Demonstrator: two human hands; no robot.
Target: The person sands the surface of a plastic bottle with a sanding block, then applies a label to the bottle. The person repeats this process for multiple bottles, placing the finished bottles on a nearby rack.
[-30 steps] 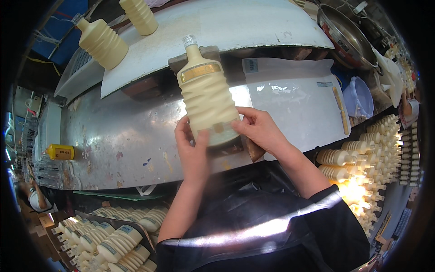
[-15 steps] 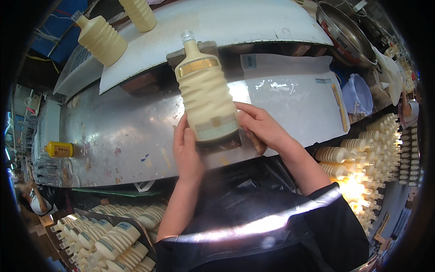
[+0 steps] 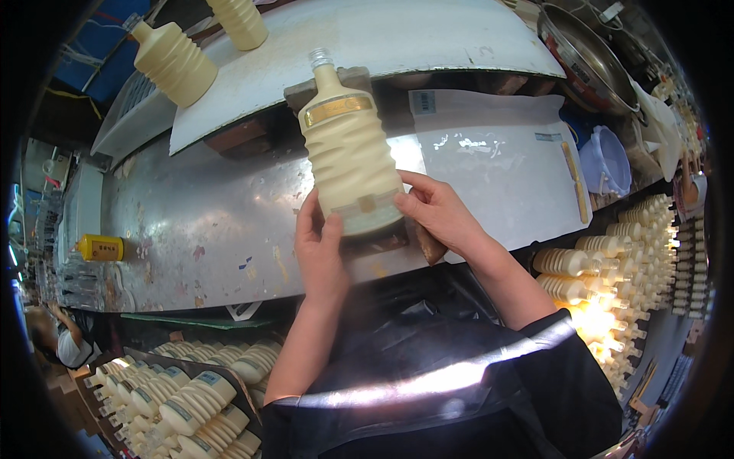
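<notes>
A cream bottle (image 3: 353, 157) with wavy ridges and a clear threaded neck lies with its neck pointing away from me. Across its shoulder is a gold label (image 3: 336, 111). A pale, see-through label (image 3: 368, 214) with a small brownish square covers the body near its base. My left hand (image 3: 317, 249) grips the bottle's lower left side, thumb by the label's left edge. On the opposite side, my right hand (image 3: 440, 218) holds it with the thumb at the label's right end. Brown blocks (image 3: 427, 243) show beside and beneath the bottle; how they support it is partly hidden.
A white sheet (image 3: 497, 172) covers the metal table's (image 3: 206, 222) right part, near a purple bucket (image 3: 605, 161). On the left sits a yellow container (image 3: 101, 248). Two cream bottles (image 3: 177, 65) stand on the raised white board (image 3: 428, 34). Stacked bottles (image 3: 195, 402) flank me.
Both thumbs have shifted slightly inward over the lower label's two ends. The bottle stays in nearly the same place between my hands.
</notes>
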